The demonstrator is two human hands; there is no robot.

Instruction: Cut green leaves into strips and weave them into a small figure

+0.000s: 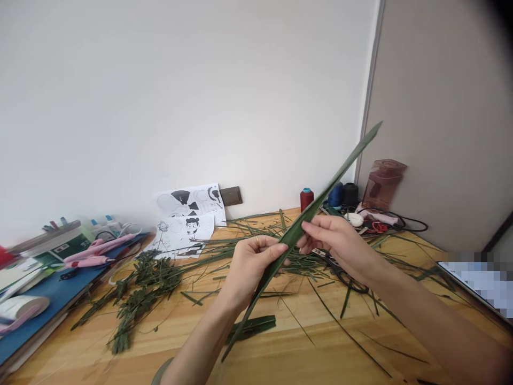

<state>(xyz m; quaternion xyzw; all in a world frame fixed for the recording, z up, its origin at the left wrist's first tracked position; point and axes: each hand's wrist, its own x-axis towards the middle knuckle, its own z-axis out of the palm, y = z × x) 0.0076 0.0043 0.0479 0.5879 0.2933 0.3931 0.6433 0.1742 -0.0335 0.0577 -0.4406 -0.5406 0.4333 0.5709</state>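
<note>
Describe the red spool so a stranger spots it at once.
Follow the white wall down to the back of the wooden table. There stands a spool topped in light blue; unlike the blue spool and black spool to its right, its thread is dark red.

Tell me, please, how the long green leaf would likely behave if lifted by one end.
The long green leaf would probably stay fairly stiff, since its upper end extends past the right hand without drooping. It looks thin, so likely light. Its lengthwise fold suggests it may flex open or shut.
</note>
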